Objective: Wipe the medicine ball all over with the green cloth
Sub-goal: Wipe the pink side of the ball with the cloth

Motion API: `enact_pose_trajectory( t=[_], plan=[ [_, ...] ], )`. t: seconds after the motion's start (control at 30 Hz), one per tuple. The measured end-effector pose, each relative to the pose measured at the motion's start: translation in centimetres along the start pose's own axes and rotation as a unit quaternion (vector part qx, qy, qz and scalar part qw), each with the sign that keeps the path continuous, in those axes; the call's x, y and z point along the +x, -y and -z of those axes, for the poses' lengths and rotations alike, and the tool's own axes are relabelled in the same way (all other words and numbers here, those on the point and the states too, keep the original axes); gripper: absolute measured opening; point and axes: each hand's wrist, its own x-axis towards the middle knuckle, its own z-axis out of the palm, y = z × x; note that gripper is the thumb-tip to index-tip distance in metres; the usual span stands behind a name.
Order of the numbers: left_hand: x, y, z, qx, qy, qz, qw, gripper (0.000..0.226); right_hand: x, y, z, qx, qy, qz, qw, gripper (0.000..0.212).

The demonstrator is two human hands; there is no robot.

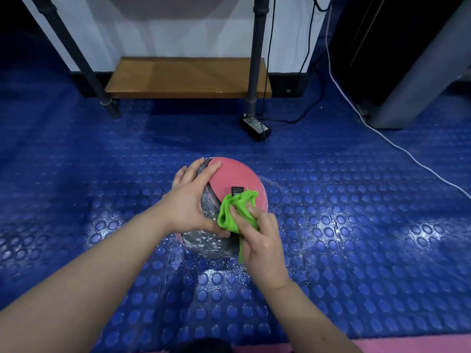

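On the blue rubber floor with round studs (356, 225), in front of a low brown wooden board (186, 77), lies the round pink and grey patterned medicine ball (237, 174). The left hand (188, 202) holds its left side, fingers spread and curved around it. The right hand (262, 238) grips the crumpled bright green cloth (237, 210) and presses it on the ball's near top. A small black power adapter (256, 127) lies behind.

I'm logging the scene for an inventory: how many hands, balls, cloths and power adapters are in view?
hands: 2, the left hand and the right hand
medicine ball: 1
green cloth: 1
power adapter: 1
total: 5
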Motion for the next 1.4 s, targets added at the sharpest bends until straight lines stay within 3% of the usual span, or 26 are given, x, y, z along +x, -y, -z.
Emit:
enact_pose_trajectory(
  t=[0.2, 0.33, 0.4, 0.47, 0.53, 0.63, 0.7, 0.8, 0.9, 0.97, 1.17, 1.3, 1.4],
  plan=[
    [0.1, -0.4, 0.1, 0.003, 0.003, 0.008, 1.000, 0.144, -1.2, -1.0, 0.4, 0.047, -0.021, -0.072, 0.996, 0.046],
    [0.2, -0.6, 0.1, 0.003, 0.004, 0.012, 1.000, 0.143, -1.6, -1.1, 0.2, 0.093, -0.036, -0.194, 0.976, 0.035],
    [-0.2, -0.3, 0.1, -0.002, -0.003, 0.011, 1.000, 0.144, -1.7, -1.9, 0.4, 0.107, -0.045, -0.287, 0.951, 0.020],
    [-0.9, 0.2, -0.2, -0.010, -0.012, 0.001, 1.000, 0.144, -1.5, -2.9, 0.6, 0.138, -0.005, -0.373, 0.917, 0.031],
    [-1.7, 0.9, -0.4, -0.017, -0.021, -0.010, 1.000, 0.144, -1.3, -3.7, 0.6, 0.181, 0.013, -0.426, 0.886, 0.036],
    [-3.0, 1.9, -0.7, -0.027, -0.033, -0.021, 0.999, 0.143, -0.6, -3.7, 1.0, 0.264, -0.015, -0.467, 0.844, 0.026],
    [-3.6, 2.5, -0.9, -0.026, -0.038, -0.038, 0.998, 0.143, 0.4, -2.8, 1.9, 0.297, -0.045, -0.460, 0.835, 0.022],
    [-4.2, 2.6, -0.9, -0.037, -0.039, -0.053, 0.997, 0.143, 2.0, -1.6, 3.5, 0.263, -0.058, -0.402, 0.875, 0.034],
    [-4.2, 1.2, -0.8, -0.160, -0.079, -0.013, 0.984, 0.132, 3.2, 0.0, 4.8, 0.186, -0.053, -0.361, 0.912, 0.038],
    [-3.9, 0.1, -1.1, -0.171, -0.109, 0.028, 0.979, 0.134, 3.8, 0.9, 5.1, 0.158, -0.043, -0.349, 0.923, 0.041],
    [-3.9, -1.2, -1.7, -0.131, -0.049, 0.105, 0.985, 0.141, 5.4, 1.6, 4.3, 0.037, 0.046, -0.242, 0.968, 0.029],
    [-3.9, -0.3, -2.0, -0.122, -0.041, 0.081, 0.988, 0.144, 5.2, 1.9, 2.4, -0.037, 0.111, -0.103, 0.988, 0.046],
    [-3.9, 0.4, -2.1, -0.125, -0.041, 0.075, 0.988, 0.144, 5.5, 0.9, 1.7, 0.019, 0.152, -0.138, 0.979, 0.052]
  ],
)
